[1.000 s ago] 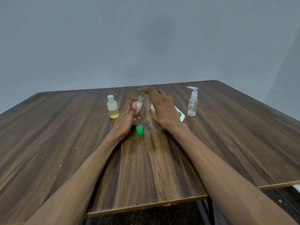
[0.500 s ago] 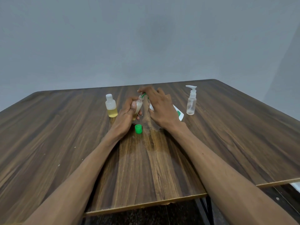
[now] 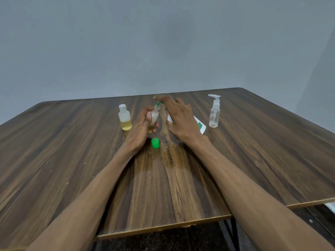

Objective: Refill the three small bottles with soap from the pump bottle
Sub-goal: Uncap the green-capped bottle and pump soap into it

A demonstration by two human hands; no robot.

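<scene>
Roughly at mid-frame, the left hand (image 3: 143, 124) grips a small bottle (image 3: 154, 117), fingers curled round it, and tilts its open mouth up under the green spout (image 3: 159, 103) of the pump bottle (image 3: 200, 125), most of which is hidden behind the right hand (image 3: 178, 120). That hand lies over the pump top with fingers spread and fairly straight, seemingly pressing down rather than gripping. This bottle looks partly filled with pale soap; how full is hard to tell behind the fingers. Its green cap (image 3: 155, 143) sits on the table (image 3: 72, 151) just below the hands, so capping is yet to come. Left of the hands stands a capped bottle (image 3: 124, 117) with yellow liquid in its lower part, likely already done, though it is far from brimming. Right of the hands stands a clear spray bottle (image 3: 214, 111), top on, looking empty or nearly so; it probably remains to be filled. By my reading, one is done, one in progress, one left.
</scene>
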